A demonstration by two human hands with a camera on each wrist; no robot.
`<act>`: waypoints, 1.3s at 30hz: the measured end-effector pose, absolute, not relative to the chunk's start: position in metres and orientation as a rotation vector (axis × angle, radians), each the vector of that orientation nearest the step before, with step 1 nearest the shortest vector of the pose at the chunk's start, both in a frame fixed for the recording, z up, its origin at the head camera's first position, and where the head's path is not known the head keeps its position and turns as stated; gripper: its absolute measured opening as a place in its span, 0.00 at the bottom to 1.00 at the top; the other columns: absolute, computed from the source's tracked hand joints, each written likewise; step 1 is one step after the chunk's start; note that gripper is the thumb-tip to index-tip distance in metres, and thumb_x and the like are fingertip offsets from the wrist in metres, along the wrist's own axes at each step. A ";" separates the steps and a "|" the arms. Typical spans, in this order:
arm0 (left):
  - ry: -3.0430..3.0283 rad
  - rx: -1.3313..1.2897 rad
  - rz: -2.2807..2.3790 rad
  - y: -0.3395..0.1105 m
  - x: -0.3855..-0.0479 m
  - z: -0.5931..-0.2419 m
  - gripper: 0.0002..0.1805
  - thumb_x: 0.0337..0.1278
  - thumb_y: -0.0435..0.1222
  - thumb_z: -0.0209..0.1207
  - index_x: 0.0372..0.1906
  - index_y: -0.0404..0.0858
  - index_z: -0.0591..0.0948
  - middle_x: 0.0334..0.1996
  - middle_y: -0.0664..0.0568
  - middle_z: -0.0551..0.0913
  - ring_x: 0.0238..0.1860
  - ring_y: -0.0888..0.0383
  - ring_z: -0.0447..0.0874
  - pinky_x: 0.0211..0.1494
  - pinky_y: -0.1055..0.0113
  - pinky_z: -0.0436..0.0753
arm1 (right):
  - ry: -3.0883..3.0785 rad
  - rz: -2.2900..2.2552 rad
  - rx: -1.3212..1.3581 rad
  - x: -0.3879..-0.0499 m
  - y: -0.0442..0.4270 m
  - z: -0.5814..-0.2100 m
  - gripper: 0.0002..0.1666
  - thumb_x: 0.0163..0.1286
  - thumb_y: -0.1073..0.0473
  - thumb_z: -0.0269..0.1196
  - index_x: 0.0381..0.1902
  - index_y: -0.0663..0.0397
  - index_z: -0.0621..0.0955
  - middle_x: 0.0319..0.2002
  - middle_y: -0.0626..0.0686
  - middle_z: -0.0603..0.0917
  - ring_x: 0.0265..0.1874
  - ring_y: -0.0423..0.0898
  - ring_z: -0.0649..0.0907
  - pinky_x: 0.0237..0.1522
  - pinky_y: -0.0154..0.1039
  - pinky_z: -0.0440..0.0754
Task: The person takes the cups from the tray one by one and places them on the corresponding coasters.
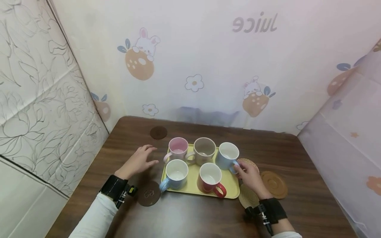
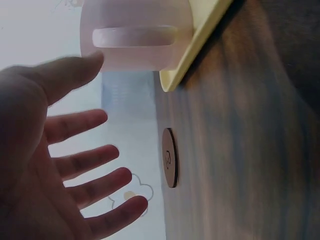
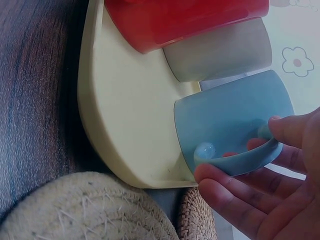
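Observation:
A yellow tray (image 1: 191, 178) carries several mugs. My right hand (image 1: 251, 177) holds the handle of the light blue mug (image 1: 222, 161) at the tray's back right corner. In the right wrist view, the thumb and fingers curl about that handle (image 3: 245, 161), and the mug looks upright on the tray. Left of the tray, my left hand (image 1: 140, 162) hovers with spread fingers and holds nothing, nearest the pink mug (image 1: 181, 156). A taupe mug (image 1: 202, 160) stands at the back middle. Another light blue mug (image 1: 176, 182) and a red mug (image 1: 205, 186) stand in front.
Dark round coasters lie behind (image 1: 158, 132) and in front (image 1: 149, 194) of my left hand. Beside the tray's right edge are woven coasters (image 1: 248, 197) and a brown round coaster (image 1: 275, 185). A patterned wall covering (image 1: 208, 59) rises behind the wooden table (image 1: 178, 218).

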State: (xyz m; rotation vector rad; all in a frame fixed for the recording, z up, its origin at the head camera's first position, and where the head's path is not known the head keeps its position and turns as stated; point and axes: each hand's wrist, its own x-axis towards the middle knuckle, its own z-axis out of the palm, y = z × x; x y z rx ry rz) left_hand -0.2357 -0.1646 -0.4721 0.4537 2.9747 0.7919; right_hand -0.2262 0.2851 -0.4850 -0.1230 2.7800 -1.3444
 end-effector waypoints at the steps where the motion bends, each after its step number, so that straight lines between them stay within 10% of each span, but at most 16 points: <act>1: 2.968 0.474 0.776 -0.164 -0.234 -0.473 0.32 0.60 0.45 0.64 0.66 0.36 0.72 0.67 0.36 0.68 0.68 0.36 0.65 0.64 0.38 0.70 | 2.782 -1.345 -0.129 -0.226 0.286 -0.485 0.17 0.75 0.59 0.56 0.53 0.68 0.79 0.41 0.65 0.83 0.34 0.53 0.85 0.33 0.42 0.86; 23: 2.737 0.530 0.722 -0.164 -0.194 -0.510 0.49 0.35 0.49 0.77 0.67 0.38 0.71 0.69 0.38 0.66 0.69 0.37 0.62 0.66 0.33 0.62 | 2.780 -1.306 -0.092 -0.220 0.284 -0.485 0.18 0.76 0.58 0.54 0.54 0.67 0.78 0.44 0.65 0.82 0.38 0.54 0.84 0.38 0.45 0.86; 39: 2.825 0.604 0.644 -0.159 -0.189 -0.512 0.33 0.40 0.44 0.76 0.56 0.39 0.81 0.55 0.45 0.77 0.60 0.44 0.70 0.60 0.44 0.73 | 2.794 -1.258 -0.069 -0.223 0.286 -0.484 0.18 0.77 0.60 0.52 0.57 0.67 0.76 0.44 0.66 0.82 0.38 0.55 0.85 0.39 0.46 0.86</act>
